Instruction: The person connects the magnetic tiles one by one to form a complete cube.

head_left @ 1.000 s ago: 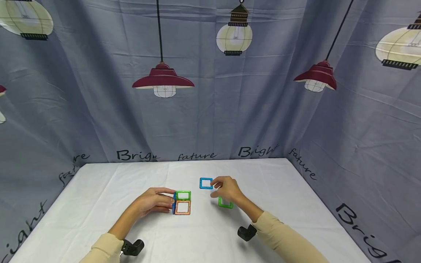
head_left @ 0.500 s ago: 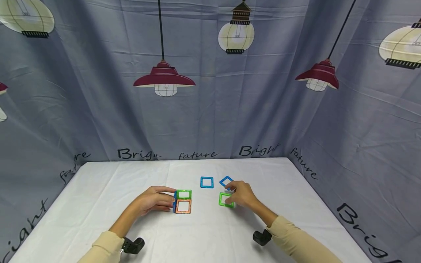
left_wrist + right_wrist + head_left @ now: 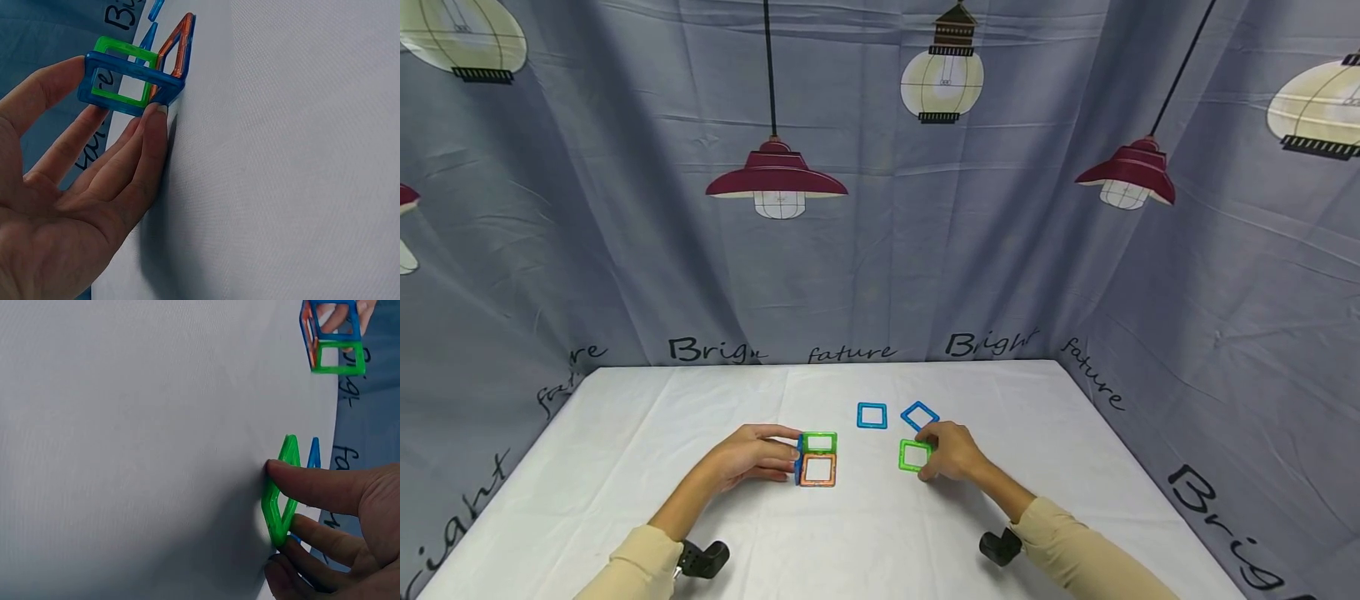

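Green plastic rims sit pinched in the right hand (image 3: 951, 452), thumb and fingers across the loose green building tile (image 3: 902, 455), right of the middle of the white desk (image 3: 850, 533); whether that tile is clear of the surface, I cannot tell. Well apart from it, the left hand (image 3: 751, 457) holds a small joined structure by its blue side tile (image 3: 134, 69), fingertips on the edges, while an orange tile (image 3: 817, 483) and a far green tile (image 3: 820, 434) join on beside it.

My first worry would be the neighbour: a diamond-turned blue tile (image 3: 928, 409) lies just beyond the right fingers, and if these pieces are magnetic, as they look, it could cling to the pinched one and be dragged along — or twist it in the grip. The second blue tile (image 3: 872, 426), farther off, seems less of a threat. With only narrow rims to grasp, a slanted lift could let the tile slip.

The structure looks more delicate to me: its frames meet only along their seams. Too hard a push from the left fingertips — or a sideways bump from another tile — might fold it.
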`<state>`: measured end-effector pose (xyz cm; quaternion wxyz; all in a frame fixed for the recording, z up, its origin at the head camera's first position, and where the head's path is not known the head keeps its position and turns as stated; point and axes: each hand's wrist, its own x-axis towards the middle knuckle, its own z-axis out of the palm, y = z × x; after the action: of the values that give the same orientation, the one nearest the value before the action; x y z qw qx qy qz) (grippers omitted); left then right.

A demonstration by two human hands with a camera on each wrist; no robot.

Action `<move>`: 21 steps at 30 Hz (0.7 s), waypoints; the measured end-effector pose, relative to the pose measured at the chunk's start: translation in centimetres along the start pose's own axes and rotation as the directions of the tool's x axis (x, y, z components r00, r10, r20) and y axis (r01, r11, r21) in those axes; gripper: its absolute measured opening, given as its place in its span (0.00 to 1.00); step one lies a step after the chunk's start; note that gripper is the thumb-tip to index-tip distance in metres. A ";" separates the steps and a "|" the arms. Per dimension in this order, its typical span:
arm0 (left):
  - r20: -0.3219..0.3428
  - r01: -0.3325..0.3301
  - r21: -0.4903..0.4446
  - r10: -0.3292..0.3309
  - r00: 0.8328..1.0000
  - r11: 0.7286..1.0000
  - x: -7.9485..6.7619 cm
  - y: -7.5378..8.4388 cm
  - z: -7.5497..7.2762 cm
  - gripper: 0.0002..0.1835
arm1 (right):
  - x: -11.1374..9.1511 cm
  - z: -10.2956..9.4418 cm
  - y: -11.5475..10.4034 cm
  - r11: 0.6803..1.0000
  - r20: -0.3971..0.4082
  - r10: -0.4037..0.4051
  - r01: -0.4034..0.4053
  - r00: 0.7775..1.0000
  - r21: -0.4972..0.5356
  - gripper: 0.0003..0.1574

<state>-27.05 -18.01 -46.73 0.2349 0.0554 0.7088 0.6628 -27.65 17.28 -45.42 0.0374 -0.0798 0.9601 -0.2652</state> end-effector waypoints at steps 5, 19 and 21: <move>0.005 -0.003 -0.003 0.003 1.000 1.000 0.0 0.0 -0.1 0.35 | 0.0 0.7 -1.1 0.999 0.012 -0.046 0.046 0.999 0.005 0.35; 0.000 0.005 -0.007 -0.005 1.000 1.000 0.0 0.1 0.1 0.35 | 0.1 3.6 -6.1 0.980 0.100 -0.199 0.199 0.975 0.017 0.34; 0.008 -0.001 -0.004 0.001 1.000 1.000 -0.1 0.2 0.1 0.35 | 0.1 3.8 -6.5 0.978 0.109 -0.207 0.207 0.972 0.005 0.33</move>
<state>-26.98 -17.90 -46.51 0.2375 0.0580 0.7065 0.6642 -26.49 9.80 -45.32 0.0616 -0.1938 0.9440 -0.2599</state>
